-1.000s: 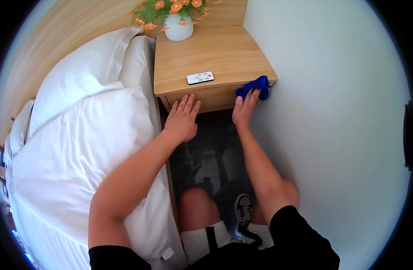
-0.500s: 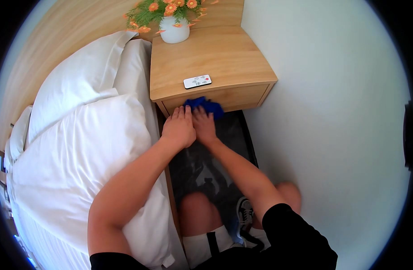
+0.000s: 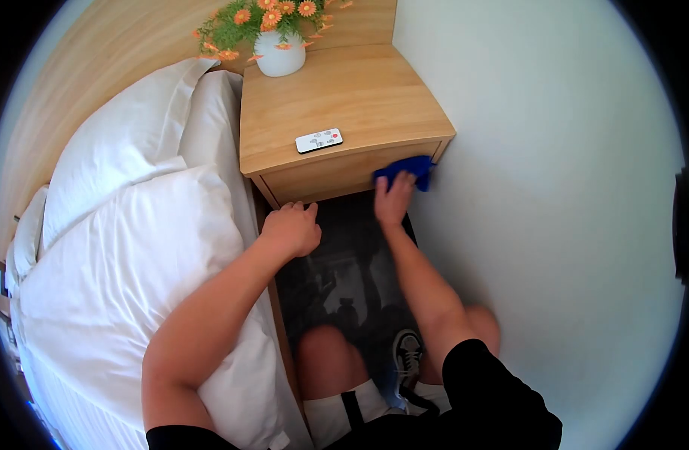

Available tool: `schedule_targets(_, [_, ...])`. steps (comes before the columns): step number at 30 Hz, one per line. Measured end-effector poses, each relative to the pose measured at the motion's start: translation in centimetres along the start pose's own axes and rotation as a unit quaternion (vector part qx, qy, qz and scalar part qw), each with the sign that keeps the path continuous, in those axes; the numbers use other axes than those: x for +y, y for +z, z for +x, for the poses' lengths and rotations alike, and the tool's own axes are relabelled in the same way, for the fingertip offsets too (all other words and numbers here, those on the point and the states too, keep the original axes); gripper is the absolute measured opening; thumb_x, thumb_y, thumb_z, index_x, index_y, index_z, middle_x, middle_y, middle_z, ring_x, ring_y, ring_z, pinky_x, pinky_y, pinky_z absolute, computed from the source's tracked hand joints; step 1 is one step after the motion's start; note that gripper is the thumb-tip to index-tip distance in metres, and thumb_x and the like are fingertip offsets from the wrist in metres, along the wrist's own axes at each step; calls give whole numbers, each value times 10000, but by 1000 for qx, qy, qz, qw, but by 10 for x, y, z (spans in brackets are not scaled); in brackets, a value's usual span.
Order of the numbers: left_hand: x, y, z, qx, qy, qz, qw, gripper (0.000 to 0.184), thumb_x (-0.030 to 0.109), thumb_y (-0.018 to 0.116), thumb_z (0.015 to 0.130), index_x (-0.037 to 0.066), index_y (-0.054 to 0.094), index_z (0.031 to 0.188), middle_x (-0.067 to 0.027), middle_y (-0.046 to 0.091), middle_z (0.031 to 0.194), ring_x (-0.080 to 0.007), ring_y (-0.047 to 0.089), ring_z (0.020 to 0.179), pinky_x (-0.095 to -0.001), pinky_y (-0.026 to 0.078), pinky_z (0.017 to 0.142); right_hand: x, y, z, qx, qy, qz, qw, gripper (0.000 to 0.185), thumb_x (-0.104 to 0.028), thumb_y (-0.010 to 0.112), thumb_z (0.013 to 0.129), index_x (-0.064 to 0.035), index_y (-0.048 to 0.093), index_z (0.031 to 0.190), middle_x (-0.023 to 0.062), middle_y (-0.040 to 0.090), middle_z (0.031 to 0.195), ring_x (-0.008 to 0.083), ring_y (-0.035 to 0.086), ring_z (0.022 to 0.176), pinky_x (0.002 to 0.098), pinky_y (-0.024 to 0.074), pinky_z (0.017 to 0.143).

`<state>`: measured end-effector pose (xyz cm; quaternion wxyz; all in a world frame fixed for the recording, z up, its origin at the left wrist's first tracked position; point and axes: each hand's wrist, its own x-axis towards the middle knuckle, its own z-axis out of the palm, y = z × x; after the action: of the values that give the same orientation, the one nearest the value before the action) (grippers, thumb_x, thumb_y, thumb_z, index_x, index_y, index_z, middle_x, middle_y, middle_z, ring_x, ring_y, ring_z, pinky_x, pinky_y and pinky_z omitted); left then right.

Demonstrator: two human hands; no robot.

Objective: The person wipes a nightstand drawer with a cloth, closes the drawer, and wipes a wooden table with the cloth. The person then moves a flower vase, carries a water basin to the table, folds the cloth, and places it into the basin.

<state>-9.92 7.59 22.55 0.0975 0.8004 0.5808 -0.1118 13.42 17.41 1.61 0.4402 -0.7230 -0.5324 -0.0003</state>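
Note:
A blue cloth lies against the right part of the drawer front of a light wooden nightstand. The fingers of my right hand press it to the wood and cover part of it. My left hand is just below the drawer's lower left corner, close to the bed. Nothing shows in it; its fingers are loosely bent and apart, the index finger sticking out. On the nightstand top a white remote control rests near the front edge.
A white pot with orange flowers stands at the back of the nightstand. The bed with its white duvet is on the left, the pale wall on the right. Below is a dark, glossy floor.
My right hand has slid the blue cloth rightward along the drawer front, away from my left hand. The left hand has dropped slightly and its fingers have bent. The view has shifted a little.

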Motion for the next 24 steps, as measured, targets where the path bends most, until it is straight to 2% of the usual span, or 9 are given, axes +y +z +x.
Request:
schedule_targets(4, [2,-4,-1,-15,6,-1,1000,562,330,519,979,56,510,1469,-209,548,1466,-362,524,1359,-460,458,1106,11,-1,14,78,44,140,986,786,-471,460,1061,119,266,1543,358,190,1629,453,231,1521,522,176,1248])
schedule_targets(7, [1,-2,-1,-7,7,0,1000,551,334,524,977,57,529,1453,-208,557,1453,-360,528,1353,-462,460,1102,-20,13,5,105,166,260,945,800,-528,431,1069,36,216,1596,267,119,1684,387,215,1544,501,193,1248])
schedule_targets(8, [1,-1,-1,-7,7,0,1000,551,334,524,977,57,529,1453,-208,557,1453,-360,528,1353,-462,460,1102,-46,3,2,99,304,454,832,791,-573,425,1059,-16,260,1596,204,199,1675,351,257,1529,485,221,1239])
schedule_targets(9, [1,-1,0,-6,6,-2,1000,548,336,525,975,57,537,1446,-208,560,1448,-361,533,1347,-462,462,1099,-64,0,-2,85,421,617,659,785,-618,419,1049,-68,303,1596,141,278,1666,316,300,1514,470,249,1231])
schedule_targets(10, [0,-1,0,-5,4,-4,1000,545,337,526,973,56,544,1439,-208,562,1444,-363,537,1340,-463,464,1095,-68,9,-10,85,422,617,659,785,-618,419,1049,-68,303,1596,141,278,1666,316,300,1514,470,249,1231])
schedule_targets(12, [2,-7,-2,-18,2,-8,1000,543,338,525,972,57,550,1436,-208,561,1447,-364,538,1338,-464,464,1094,-73,25,-31,-46,425,755,498,755,-683,410,1020,-161,382,1565,31,416,1596,267,387,1456,446,303,1200])
schedule_targets(17, [3,-8,1,-35,4,-8,999,549,344,522,971,61,550,1441,-204,559,1452,-363,539,1337,-468,462,1092,-97,54,-81,-216,411,801,378,718,-683,398,1023,-154,436,1507,22,515,1494,253,477,1360,453,360,1151])
schedule_targets(21, [5,-10,-3,-30,10,-17,999,552,349,521,972,64,550,1443,-194,581,1424,-355,546,1327,-467,465,1089,-107,31,-73,-200,431,766,433,690,-655,410,1036,-133,435,1487,40,536,1456,258,508,1317,436,388,1127])
schedule_targets(24, [5,-9,-4,-17,12,-17,1000,551,354,522,973,68,552,1443,-190,579,1427,-355,544,1329,-464,464,1091,-82,7,-33,-31,415,676,608,669,-601,446,1053,-49,442,1430,98,544,1428,265,537,1284,389,425,1093])
